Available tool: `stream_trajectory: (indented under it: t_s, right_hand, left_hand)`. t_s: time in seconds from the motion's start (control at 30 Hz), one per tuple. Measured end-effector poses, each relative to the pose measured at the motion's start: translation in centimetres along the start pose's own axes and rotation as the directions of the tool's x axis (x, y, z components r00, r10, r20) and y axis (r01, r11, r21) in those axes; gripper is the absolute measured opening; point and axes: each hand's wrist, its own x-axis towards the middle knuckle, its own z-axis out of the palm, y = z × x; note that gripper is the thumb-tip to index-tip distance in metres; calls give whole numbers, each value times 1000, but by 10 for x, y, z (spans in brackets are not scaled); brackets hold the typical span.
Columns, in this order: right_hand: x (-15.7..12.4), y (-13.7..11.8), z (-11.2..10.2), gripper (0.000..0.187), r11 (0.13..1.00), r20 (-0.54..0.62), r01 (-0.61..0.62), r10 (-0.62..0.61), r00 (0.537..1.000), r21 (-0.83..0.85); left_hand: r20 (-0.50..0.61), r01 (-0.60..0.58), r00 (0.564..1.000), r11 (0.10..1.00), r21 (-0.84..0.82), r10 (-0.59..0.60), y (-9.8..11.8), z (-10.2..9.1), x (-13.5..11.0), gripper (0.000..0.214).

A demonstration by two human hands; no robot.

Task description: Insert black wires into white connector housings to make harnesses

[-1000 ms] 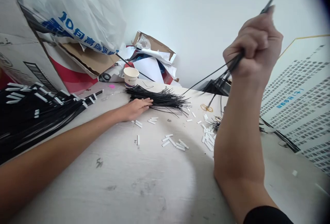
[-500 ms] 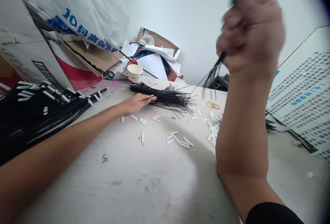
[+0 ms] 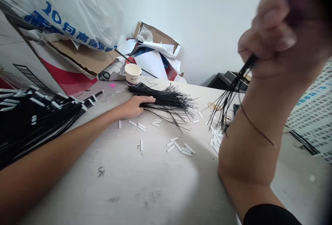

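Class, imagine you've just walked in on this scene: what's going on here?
A person at a pale table is handling thin black wires. The left hand lies flat on a loose bundle of them; the right hand is raised, clenched around a smaller bunch. Short white strips lie scattered on the table, and at left sits a heap of black wires with white strips.

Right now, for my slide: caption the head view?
Left hand rests on a black wire bundle; right hand holds a smaller bunch up, white pieces scattered on the table.

A black sleeve [image 3: 269,215], seemingly short
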Motion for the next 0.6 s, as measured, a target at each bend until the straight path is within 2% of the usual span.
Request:
stream_trajectory:
  t_s: [0.1,0.17,0.27,0.43,0.6]
  right_hand:
    - [2,13,12,19,996,194,32,-47,980,82]
    - [8,27,16,21,996,256,-41,21,967,74]
    - [13,40,19,25,991,283,-125,107,953,45]
    - [14,46,21,26,985,276,-175,169,946,-5]
    - [18,62,24,25,973,279,-229,226,933,-21]
  left_hand:
    - [-8,-14,1000,998,57,14,2,-2,0,58]
    - [-44,-15,999,995,102,20,2,-1,2,50]
    - [-135,-8,990,986,166,31,-1,3,5,38]
    - [-243,-20,966,966,256,84,-9,7,8,23]
    - [-291,-9,950,943,332,112,-14,5,5,30]
